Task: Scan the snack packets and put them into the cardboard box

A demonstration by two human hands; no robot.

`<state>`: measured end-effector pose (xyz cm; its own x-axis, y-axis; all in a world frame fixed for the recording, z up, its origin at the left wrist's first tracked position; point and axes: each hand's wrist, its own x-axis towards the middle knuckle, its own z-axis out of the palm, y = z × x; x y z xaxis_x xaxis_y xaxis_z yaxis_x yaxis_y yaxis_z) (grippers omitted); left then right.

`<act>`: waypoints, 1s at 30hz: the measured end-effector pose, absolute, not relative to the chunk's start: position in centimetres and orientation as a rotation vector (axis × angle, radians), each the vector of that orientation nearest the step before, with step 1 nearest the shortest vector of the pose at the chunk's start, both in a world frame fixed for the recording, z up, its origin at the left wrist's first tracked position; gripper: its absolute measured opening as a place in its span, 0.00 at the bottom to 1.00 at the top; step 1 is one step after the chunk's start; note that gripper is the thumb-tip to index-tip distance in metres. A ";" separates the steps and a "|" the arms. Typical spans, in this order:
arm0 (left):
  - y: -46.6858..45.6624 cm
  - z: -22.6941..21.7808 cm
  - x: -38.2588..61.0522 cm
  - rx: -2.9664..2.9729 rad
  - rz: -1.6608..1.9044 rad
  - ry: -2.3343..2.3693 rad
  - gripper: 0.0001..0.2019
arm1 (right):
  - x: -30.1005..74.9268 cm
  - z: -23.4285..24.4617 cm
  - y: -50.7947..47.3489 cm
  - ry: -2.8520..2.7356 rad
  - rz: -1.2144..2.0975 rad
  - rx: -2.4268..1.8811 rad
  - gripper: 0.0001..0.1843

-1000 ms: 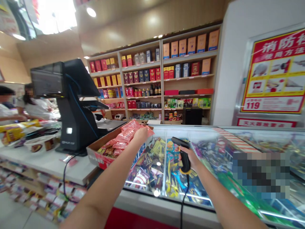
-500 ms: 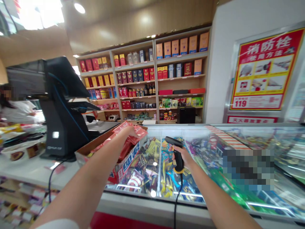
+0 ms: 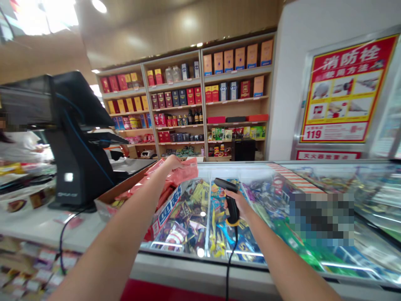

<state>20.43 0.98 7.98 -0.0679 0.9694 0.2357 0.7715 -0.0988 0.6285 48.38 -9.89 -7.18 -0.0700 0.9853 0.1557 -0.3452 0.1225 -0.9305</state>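
Observation:
My left hand (image 3: 174, 162) is closed on the edge of a shiny pink-red packet (image 3: 189, 169), held over the back of an open cardboard box (image 3: 171, 209). More packets of the same colour lie in this box, partly hidden by my forearm. In my right hand (image 3: 242, 204) is a black barcode scanner (image 3: 232, 209), gripped by its handle, its head pointing left toward the packet side. A black cable (image 3: 231, 259) hangs from the handle's base. The scanner is held above the glass-topped freezer (image 3: 219, 256), apart from the packet.
A black checkout terminal (image 3: 78, 146) stands left on the white counter (image 3: 28, 223). Wrapped ice creams (image 3: 191, 213) fill the freezer. Behind are shelves of boxed goods (image 3: 175, 98) and a red wall poster (image 3: 349, 90). At far left is a person in a white top (image 3: 19, 146).
My left hand has lifted the packet slightly and shifted it right, so it now reaches past the box's edge. The right hand keeps hold of the scanner. The whole view has shifted slightly.

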 end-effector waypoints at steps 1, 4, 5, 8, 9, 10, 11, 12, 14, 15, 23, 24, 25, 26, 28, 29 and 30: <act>0.3 7.2 21.6 1.855 1.032 1.824 0.09 | 48.4 -7.2 -9.8 -1.069 1.319 -0.801 0.14; -1.9 3.2 25.1 1.551 1.255 1.537 0.12 | 48.6 -7.3 -9.8 -1.047 1.329 -0.799 0.15; -2.5 1.5 26.1 1.437 1.273 1.438 0.13 | 48.7 -7.3 -9.9 -1.045 1.328 -0.797 0.15; -3.4 -3.3 27.8 1.171 1.257 1.199 0.14 | 49.0 -6.7 -10.1 -1.078 1.305 -0.801 0.15; -3.4 -4.6 28.0 1.117 1.256 1.159 0.15 | 49.2 -6.2 -10.2 -1.110 1.293 -0.813 0.15; -3.3 -5.7 27.9 1.086 1.262 1.142 0.15 | 49.3 -5.4 -10.2 -1.159 1.280 -0.830 0.15; -3.1 -6.5 27.8 1.077 1.271 1.137 0.15 | 49.6 -4.6 -10.2 -1.220 1.257 -0.847 0.15; -2.9 -7.2 27.6 1.083 1.286 1.138 0.16 | 49.8 -3.6 -10.1 -1.279 1.233 -0.871 0.15; -2.5 -8.1 27.2 1.102 1.315 1.135 0.17 | 50.4 -1.7 -10.1 -1.417 1.207 -0.940 0.14; -2.3 -8.4 27.1 1.103 1.325 1.125 0.18 | 50.8 -1.1 -10.1 -1.487 1.191 -0.965 0.14; -1.8 -9.5 28.1 1.165 1.389 0.946 0.23 | 53.6 -3.5 -9.6 -1.571 1.171 -1.024 0.13; -1.8 -9.6 28.2 1.177 1.399 0.934 0.24 | 53.8 -4.0 -9.4 -1.559 1.159 -1.030 0.13; -1.8 -9.6 28.3 1.186 1.406 0.927 0.23 | 54.0 -4.3 -9.2 -1.546 1.150 -1.034 0.14; -1.8 -9.6 28.4 1.191 1.409 0.929 0.23 | 54.1 -4.5 -9.0 -1.529 1.144 -1.031 0.14; -1.8 -9.6 28.4 1.198 1.406 0.945 0.22 | 54.2 -4.9 -8.7 -1.510 1.137 -1.034 0.15; -1.8 -9.5 28.4 1.200 1.403 0.954 0.22 | 54.2 -5.0 -8.6 -1.507 1.139 -1.041 0.15; -1.9 -9.5 28.4 1.198 1.399 0.963 0.22 | 54.2 -5.1 -8.5 -1.506 1.142 -1.051 0.15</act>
